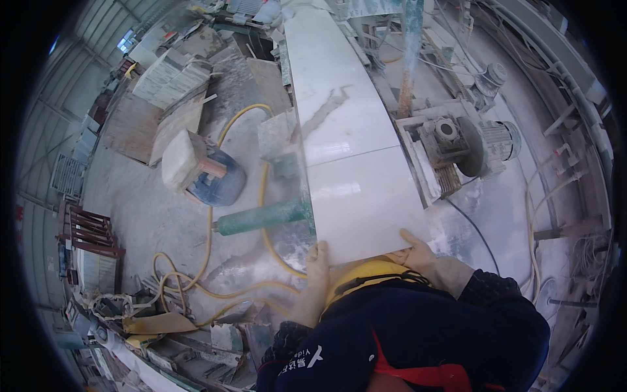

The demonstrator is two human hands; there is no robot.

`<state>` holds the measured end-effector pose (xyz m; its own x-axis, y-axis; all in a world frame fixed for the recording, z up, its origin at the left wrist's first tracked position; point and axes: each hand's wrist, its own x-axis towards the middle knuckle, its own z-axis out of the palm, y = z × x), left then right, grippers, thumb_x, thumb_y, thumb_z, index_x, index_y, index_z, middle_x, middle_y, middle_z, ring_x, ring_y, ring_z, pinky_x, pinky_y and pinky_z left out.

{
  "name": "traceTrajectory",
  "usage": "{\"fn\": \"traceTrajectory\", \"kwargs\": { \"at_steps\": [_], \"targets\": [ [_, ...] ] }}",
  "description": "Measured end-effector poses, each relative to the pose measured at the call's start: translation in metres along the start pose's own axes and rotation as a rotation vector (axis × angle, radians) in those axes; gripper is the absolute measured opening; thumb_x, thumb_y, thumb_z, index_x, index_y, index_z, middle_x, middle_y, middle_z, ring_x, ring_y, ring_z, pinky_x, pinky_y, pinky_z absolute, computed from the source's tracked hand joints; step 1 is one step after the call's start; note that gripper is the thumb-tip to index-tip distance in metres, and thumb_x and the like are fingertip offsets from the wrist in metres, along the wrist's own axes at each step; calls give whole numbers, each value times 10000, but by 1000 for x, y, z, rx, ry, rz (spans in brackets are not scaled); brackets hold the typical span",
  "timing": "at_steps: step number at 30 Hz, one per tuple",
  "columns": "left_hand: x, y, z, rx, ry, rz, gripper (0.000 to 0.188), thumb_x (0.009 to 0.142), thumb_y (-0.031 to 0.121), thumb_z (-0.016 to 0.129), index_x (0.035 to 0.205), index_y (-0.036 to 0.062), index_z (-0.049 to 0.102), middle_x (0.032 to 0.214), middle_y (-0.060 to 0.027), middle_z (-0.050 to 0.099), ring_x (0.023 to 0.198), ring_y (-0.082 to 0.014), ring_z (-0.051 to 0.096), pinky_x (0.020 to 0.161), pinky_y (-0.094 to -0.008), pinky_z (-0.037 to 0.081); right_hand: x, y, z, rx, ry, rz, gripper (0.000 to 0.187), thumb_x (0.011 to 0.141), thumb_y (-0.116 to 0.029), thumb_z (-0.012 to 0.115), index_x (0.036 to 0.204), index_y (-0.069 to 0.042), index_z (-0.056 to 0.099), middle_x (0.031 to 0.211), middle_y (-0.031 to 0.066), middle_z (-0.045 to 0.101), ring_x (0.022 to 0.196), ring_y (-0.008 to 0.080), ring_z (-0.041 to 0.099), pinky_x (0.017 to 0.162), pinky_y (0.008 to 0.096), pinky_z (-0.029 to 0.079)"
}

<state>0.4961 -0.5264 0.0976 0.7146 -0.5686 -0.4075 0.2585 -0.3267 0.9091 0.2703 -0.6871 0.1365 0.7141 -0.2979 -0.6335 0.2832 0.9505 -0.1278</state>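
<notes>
A polished white stone slab (366,212) lies in front of me, its near edge close to my waist. At its near left corner, my left hand (317,274) in a pale glove grips the edge. My right hand (420,255), gloved too, closes on the near right corner with the thumb on top and the other fingers partly hidden below. Beyond a thin seam, a second white slab (339,85) with a grey-brown vein stretches away. A green roller (264,217) sticks out to the left from beneath the near slab.
Right of the slabs stands a motor with gearbox (467,140). A yellow hose (262,189) winds over the dusty wet floor at left, past a blue drum (225,179). Stone offcuts (228,340) lie lower left; a rusty post (409,59) rises at far right of the slab.
</notes>
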Motion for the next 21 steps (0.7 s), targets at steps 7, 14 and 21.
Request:
{"fn": "traceTrajectory", "kwargs": {
  "at_steps": [7, 14, 21],
  "targets": [
    [2, 7, 4, -64, -26, -78, 485, 1030, 415, 559, 1241, -19, 605, 1093, -92, 645, 965, -146, 596, 799, -311, 517, 14, 0, -19, 53, 3, -9, 739, 1030, -325, 559, 1422, 219, 247, 1464, 415, 345, 1387, 507, 369, 1184, 556, 333],
    [-6, 16, 8, 86, 18, 54, 502, 1035, 429, 541, 1251, -21, 600, 1098, -95, 641, 984, -160, 581, 886, -342, 489, 22, -4, -36, 108, -10, 29, 658, 1051, -320, 516, 1460, 139, 282, 1472, 378, 366, 1389, 484, 375, 1186, 548, 330],
    [5, 4, 10, 28, 26, 56, 442, 1038, 382, 530, 1200, -19, 619, 1043, -79, 646, 916, -162, 595, 784, -329, 519, 21, -7, -27, 103, -36, 16, 636, 1064, -329, 482, 1484, 104, 279, 1498, 371, 337, 1409, 466, 349, 1193, 539, 315]
  ]
}}
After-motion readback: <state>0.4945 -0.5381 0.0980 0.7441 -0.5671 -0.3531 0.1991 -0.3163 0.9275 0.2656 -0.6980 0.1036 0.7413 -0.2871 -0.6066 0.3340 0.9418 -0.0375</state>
